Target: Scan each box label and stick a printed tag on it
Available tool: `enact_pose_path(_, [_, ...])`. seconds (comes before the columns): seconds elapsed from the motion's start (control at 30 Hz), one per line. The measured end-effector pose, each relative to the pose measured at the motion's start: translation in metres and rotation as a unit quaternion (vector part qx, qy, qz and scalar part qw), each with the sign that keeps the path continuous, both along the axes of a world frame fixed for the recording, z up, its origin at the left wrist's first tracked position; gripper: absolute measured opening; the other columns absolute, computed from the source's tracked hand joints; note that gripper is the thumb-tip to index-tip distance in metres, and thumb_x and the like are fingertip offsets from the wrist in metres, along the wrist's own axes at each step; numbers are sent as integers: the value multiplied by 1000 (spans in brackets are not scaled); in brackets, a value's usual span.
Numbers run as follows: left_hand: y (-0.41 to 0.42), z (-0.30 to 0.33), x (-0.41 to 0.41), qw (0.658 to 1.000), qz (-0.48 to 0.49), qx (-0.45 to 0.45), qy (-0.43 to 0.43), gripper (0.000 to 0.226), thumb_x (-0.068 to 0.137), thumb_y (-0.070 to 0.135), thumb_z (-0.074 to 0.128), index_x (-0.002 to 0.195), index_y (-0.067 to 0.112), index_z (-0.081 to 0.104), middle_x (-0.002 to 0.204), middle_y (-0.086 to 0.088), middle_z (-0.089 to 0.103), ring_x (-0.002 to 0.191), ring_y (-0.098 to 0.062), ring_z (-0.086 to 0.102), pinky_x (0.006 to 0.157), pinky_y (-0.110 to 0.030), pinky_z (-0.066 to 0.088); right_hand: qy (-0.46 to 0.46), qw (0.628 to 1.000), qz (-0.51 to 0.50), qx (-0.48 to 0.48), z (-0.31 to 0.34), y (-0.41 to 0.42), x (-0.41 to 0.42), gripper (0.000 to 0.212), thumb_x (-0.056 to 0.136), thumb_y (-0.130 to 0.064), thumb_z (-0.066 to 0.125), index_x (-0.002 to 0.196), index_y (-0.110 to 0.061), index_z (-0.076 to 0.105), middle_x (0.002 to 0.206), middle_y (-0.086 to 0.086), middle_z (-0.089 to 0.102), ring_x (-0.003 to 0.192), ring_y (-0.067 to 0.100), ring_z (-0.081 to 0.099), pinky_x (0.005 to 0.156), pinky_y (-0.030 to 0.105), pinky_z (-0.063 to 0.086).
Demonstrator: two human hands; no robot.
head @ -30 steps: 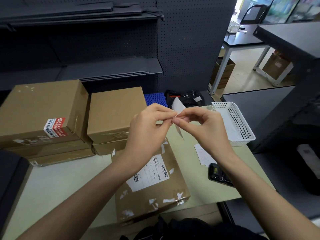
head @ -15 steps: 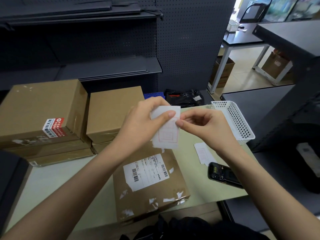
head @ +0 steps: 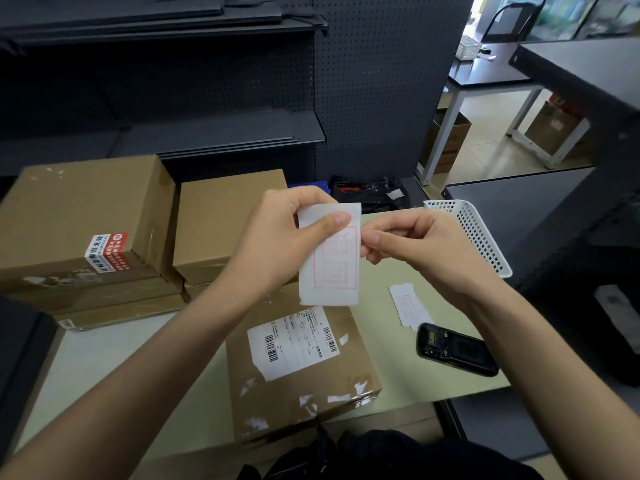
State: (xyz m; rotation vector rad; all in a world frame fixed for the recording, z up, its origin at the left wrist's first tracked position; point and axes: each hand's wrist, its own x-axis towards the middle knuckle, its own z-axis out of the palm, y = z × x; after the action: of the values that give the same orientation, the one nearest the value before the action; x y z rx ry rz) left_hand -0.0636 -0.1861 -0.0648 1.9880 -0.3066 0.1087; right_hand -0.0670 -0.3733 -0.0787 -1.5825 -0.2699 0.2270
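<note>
Both hands hold a white tag [head: 329,258] up in the middle of the frame. The left hand [head: 277,237] pinches its top; the right hand [head: 415,247] pinches its right edge. Below it a box [head: 301,368] lies on the pale table [head: 104,358]. A black scanner [head: 455,349] lies at lower right, a white basket [head: 474,233] above it. More boxes [head: 86,230] are stacked at left, with dark shelves [head: 207,133] behind.

The red-and-white sticker [head: 108,252] on the left box [head: 83,216] carries Chinese characters, illegible at this size

Dim foreground, daylight perhaps from upper right; edges bowed, slightly soft.
</note>
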Motion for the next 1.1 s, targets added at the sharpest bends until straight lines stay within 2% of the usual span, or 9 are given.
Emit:
enact_pose_path(0.13, [0, 2, -2, 1000, 18, -16, 10, 7, 85, 22, 69, 78, 22, 68, 75, 3, 70, 73, -17, 68, 57, -29, 51, 24, 1000, 17, 11, 1, 1, -3, 10, 70, -17, 69, 75, -12, 76, 75, 8, 72, 64, 11, 63, 66, 20, 52])
enact_pose_path(0.3, [1, 3, -3, 999, 45, -11, 4, 9, 85, 24, 69, 76, 24, 67, 76, 4, 70, 74, -15, 67, 61, -30, 52, 43, 999, 31, 10, 0, 2, -7, 9, 70, -14, 68, 74, -11, 76, 72, 7, 72, 61, 11, 62, 64, 19, 52])
enact_pose_path(0.5, [1, 4, -5, 998, 64, -3, 0, 10, 85, 27, 69, 76, 28, 65, 79, 4, 71, 77, -14, 68, 70, -41, 55, 45, 998, 35, 9, 1, 2, -10, 10, 73, -13, 67, 75, -10, 76, 74, 7, 72, 63, 11, 63, 66, 19, 52])
enact_pose_path(0.7, [2, 4, -8, 998, 66, -5, 1, 12, 85, 26, 68, 75, 30, 64, 80, 4, 71, 79, -16, 69, 72, -46, 56, 34, 999, 31, -2, 1, 5, -13, 9, 72, -15, 67, 74, -10, 74, 68, 4, 71, 61, 11, 62, 65, 19, 51])
enact_pose_path(0.8, [3, 2, -8, 998, 64, -17, 2, 11, 86, 25, 68, 76, 28, 65, 78, 2, 71, 78, -17, 69, 69, -45, 56, 28, 999, 26, -6, -1, 6, -13, 7, 75, -12, 66, 74, -9, 72, 66, 3, 70, 60, 9, 61, 65, 19, 52])
enact_pose_path(0.93, [2, -3, -7, 998, 56, -24, 1, 11, 86, 23, 67, 76, 23, 65, 76, 0, 71, 76, -19, 68, 63, -36, 53, 32, 999, 12, -23, -8, 5, -13, 14, 84, -2, 63, 74, -8, 72, 66, 4, 69, 61, 9, 61, 66, 18, 51])
enact_pose_path(1.1, [-2, -17, -1, 998, 44, -34, 4, 10, 85, 22, 68, 76, 23, 66, 74, 2, 71, 74, -18, 69, 59, -36, 53, 47, 998, -12, -31, -16, 2, -13, 10, 87, -8, 63, 82, -6, 72, 72, 4, 70, 66, 10, 60, 68, 17, 50])
